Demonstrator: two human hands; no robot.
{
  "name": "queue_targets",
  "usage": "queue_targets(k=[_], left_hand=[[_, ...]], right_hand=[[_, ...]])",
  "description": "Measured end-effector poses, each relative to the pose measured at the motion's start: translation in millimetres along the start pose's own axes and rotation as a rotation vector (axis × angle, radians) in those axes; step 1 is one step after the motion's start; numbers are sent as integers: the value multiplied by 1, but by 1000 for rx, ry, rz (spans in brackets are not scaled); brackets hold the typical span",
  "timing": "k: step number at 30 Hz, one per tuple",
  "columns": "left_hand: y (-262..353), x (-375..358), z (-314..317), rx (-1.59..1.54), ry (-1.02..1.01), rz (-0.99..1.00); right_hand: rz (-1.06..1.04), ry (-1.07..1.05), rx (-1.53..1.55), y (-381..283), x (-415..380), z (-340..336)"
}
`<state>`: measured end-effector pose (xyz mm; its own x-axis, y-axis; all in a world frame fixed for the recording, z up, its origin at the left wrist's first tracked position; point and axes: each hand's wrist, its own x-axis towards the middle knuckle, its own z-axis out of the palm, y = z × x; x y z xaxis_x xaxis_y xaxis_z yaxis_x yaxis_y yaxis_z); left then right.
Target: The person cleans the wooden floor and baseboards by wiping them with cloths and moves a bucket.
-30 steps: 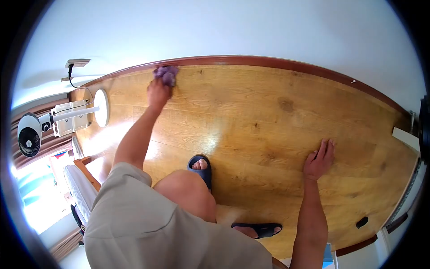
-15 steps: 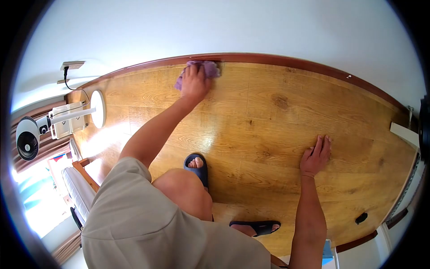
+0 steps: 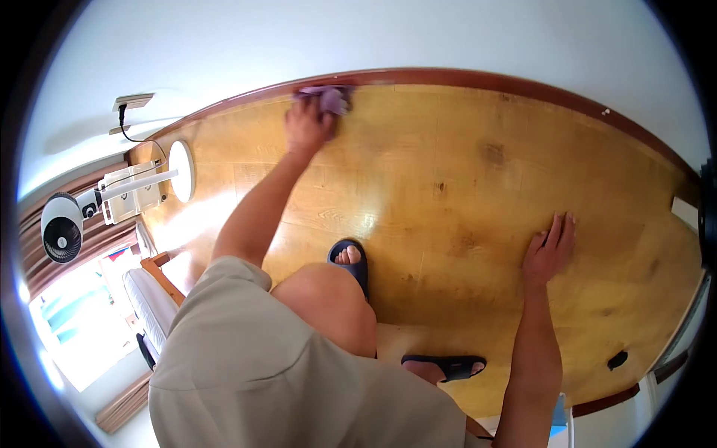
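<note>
Up at the far edge of the floor, my left hand [image 3: 305, 131] presses on a crumpled purple cloth [image 3: 334, 101]. Its fingers are partly blurred and lie over the left part of the cloth. The cloth touches the reddish-brown baseboard [image 3: 463, 78] along the foot of the wall. Off to the right, my right hand [image 3: 549, 252] rests on the wooden floor [image 3: 418, 164] with its fingers stretched out and nothing in them.
A white fan [image 3: 63, 228] on a round base [image 3: 181, 171] stands at the left, its cord running to a wall outlet [image 3: 134, 101]. Dark slippers [image 3: 452, 366] are on my feet. A small black object [image 3: 618, 360] lies at lower right. A cushioned wooden seat [image 3: 153, 299] is at left.
My left hand has slid the cloth leftward along the baseboard. The view has shifted a little, so the room appears further right. My right hand stays on the floor.
</note>
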<state>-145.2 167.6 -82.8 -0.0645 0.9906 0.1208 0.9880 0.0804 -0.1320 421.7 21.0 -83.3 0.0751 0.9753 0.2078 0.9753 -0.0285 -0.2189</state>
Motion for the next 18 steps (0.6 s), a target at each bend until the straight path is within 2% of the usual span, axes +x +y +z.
queue_targets(k=[2,5,7,10,11,13,16,18], left_hand=[[-26,-1,-5,-28,-37,-104],[-23,5,-4,-127,16,-80],[-2,7,-5,-98,86,-69],[56,14,-56,-181,-67,-46],[56,16,-34,-187,110,40],[68,23,-8,-153,89,94],[114,22,0,-188,-58,155],[164,24,-62,-218,-271,124]], right_hand=[[5,-30,-24,2,-2,0],[-18,-2,-8,4,0,5],[-39,20,14,4,0,6],[-50,31,21,2,2,3],[-52,27,18,2,2,2],[-51,23,18,0,2,1],[-45,19,18,1,2,3],[-42,14,10,6,0,7]])
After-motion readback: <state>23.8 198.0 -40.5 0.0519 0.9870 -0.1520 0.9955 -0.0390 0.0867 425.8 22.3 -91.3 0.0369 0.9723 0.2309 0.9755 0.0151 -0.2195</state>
